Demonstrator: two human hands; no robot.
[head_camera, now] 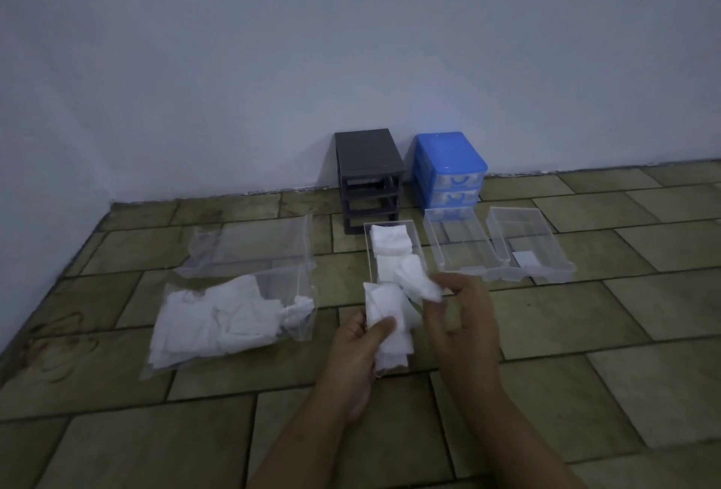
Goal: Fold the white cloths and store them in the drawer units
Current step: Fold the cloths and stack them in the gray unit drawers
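We see the left hand [361,348] gripping a small stack of white cloths [390,328], thumb pressed across its front, while the right hand [460,317] pinches one more cloth [419,281] by its edge just above the stack. Both hands hover over the near end of a clear drawer [417,238] that lies on the floor and already holds folded cloths [390,242] at its far end.

We judge the main risk to be slippage: the stack is loose and thin, so a slackened thumb would let layers fan out or unfold. The pinched cloth, held by one edge, could also droop open before it is laid down.

To the left, a clear plastic bag [234,317] holds the remaining unfolded cloths, with a second bag [249,246] behind it. Two more clear drawers [452,242] [526,238] lie to the right, the far one with a small white piece inside. A grey drawer frame [368,164] and a blue drawer unit [448,164] stand against the wall; nothing stands between the hands and the drawer below them.
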